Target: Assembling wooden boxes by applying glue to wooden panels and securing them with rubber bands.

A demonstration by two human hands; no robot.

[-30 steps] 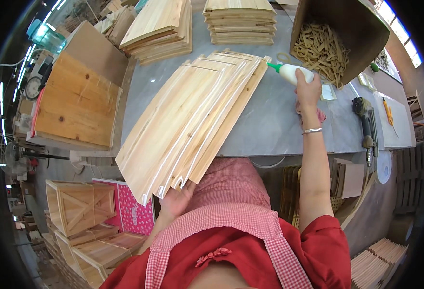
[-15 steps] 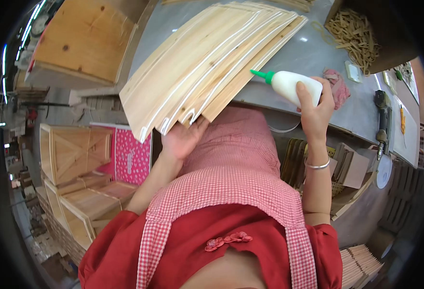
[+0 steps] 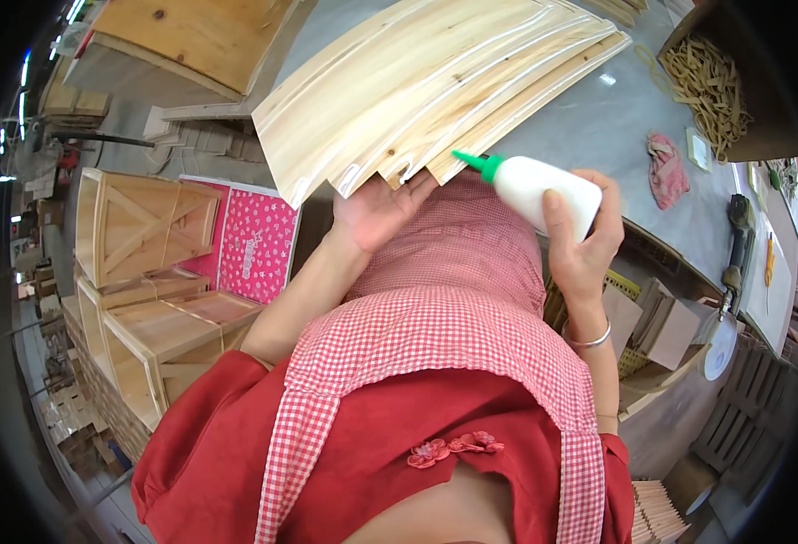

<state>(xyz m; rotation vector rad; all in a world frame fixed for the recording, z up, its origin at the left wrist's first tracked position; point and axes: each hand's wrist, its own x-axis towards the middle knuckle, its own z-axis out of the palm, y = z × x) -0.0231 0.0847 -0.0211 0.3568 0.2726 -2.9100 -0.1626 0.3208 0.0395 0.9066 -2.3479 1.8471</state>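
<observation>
Several thin pale wooden boards point(image 3: 390, 100) lie fanned and overlapping, jutting over the table's near edge. White glue lines run along their exposed edges. Beneath their near ends my left hand point(image 3: 372, 214) supports them, palm up, fingertips partly hidden under the wood. My right hand point(image 3: 588, 243) is wrapped round a white glue bottle point(image 3: 549, 192) with a green nozzle. The bottle is tilted on its side. Its tip points left, at the near end of the rightmost board; whether it touches the wood I cannot tell.
On the grey table point(image 3: 589, 118) lie a pink cloth point(image 3: 667, 172) and, at right, a dark hand tool point(image 3: 738, 240) and an orange-handled tool point(image 3: 769, 258). A box of rubber bands point(image 3: 712, 91) stands at far right. Wooden crates point(image 3: 150, 227) are stacked at left.
The nozzle has moved along the rightmost board toward its near end, and the glue line there has lengthened. My left hand still supports the boards. The whole view has shifted slightly.
</observation>
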